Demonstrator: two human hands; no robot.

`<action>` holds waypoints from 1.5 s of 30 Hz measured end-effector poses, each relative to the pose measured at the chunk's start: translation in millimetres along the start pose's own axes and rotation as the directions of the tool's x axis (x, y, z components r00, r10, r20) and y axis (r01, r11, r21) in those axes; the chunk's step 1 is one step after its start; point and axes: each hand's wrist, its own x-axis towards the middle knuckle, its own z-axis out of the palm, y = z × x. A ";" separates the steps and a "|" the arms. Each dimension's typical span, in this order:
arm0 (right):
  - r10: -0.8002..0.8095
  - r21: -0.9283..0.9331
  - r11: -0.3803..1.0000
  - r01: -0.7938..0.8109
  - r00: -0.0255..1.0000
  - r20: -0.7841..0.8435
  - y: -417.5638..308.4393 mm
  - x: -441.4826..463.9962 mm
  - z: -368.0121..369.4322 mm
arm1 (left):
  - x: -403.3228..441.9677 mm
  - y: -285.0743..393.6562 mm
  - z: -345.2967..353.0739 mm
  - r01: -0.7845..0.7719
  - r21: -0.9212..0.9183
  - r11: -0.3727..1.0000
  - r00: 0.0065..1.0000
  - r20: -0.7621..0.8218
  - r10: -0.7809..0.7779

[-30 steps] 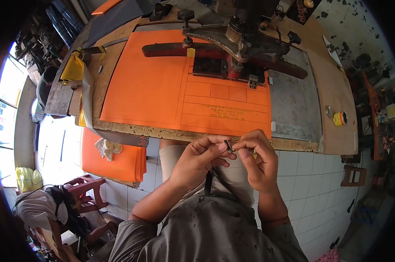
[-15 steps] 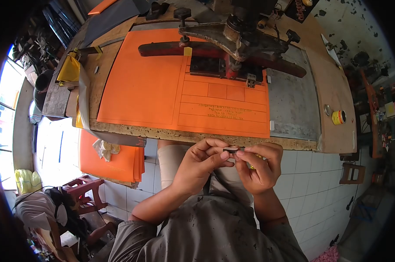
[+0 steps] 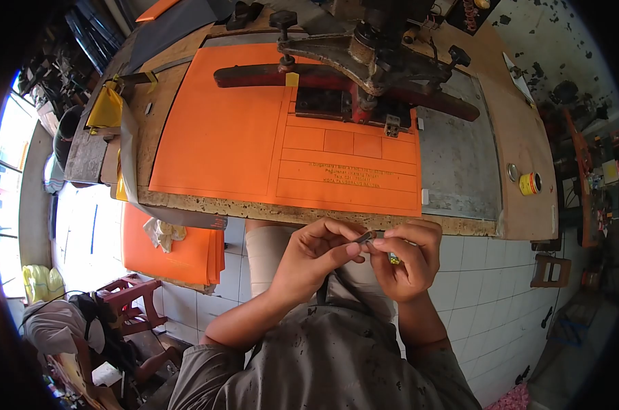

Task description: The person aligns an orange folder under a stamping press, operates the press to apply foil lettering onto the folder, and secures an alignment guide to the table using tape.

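Observation:
My left hand point(image 3: 314, 257) pinches a small dark flat piece point(image 3: 365, 237) between thumb and fingers, just in front of the table's edge. Close against it, my right hand point(image 3: 413, 258) has thumb and fingertips pressed together at the piece's other end. A small yellow-green thing point(image 3: 393, 258) peeks out under my right fingers; its kind does not show. Beyond both hands lies an orange sheet point(image 3: 213, 137) with ruled lines and printed lettering. Over its right part stands a press point(image 3: 371, 61) with a dark red crossbar.
A grey metal plate point(image 3: 460, 150) extends right of the sheet. An open yellow tin point(image 3: 530, 183) stands on the wooden table point(image 3: 521, 137). Lower left, a stack of orange sheets point(image 3: 166, 253) carries a crumpled cloth point(image 3: 162, 234). Another person point(image 3: 63, 328) is at the far left.
The small dark piece has turned from level to slanting between my fingertips. More of the yellow-green thing shows by my right hand. My hands have otherwise stayed in place.

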 end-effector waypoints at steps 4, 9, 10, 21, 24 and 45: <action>-0.056 -0.007 0.998 0.057 0.996 0.065 2.4 3.2 -4.6 | 2.6 2.4 -12.2 -0.009 0.054 0.998 0.995 0.096 0.004; -0.110 -0.061 0.991 0.119 0.986 0.126 2.8 3.0 -10.6 | -0.2 18.3 4.5 -0.074 0.219 0.973 0.996 0.058 0.063; -0.111 -0.044 0.992 0.117 0.986 0.127 2.6 1.6 -11.4 | -0.2 16.5 2.5 -0.088 0.204 0.975 0.995 0.071 0.075; 0.230 0.367 0.891 -0.267 0.963 0.142 -6.6 -0.1 -18.8 | 3.6 -3.9 -9.6 -0.212 0.093 0.973 0.972 0.122 0.201; 0.411 0.463 0.755 -0.465 0.885 0.219 -13.9 -1.1 -10.2 | 2.4 -8.9 -11.9 -0.238 0.138 0.961 0.967 0.122 0.222; 0.466 0.590 0.642 -0.490 0.860 0.208 -2.3 -9.9 -9.1 | 4.9 18.7 1.7 0.063 0.463 0.884 0.991 0.078 -0.112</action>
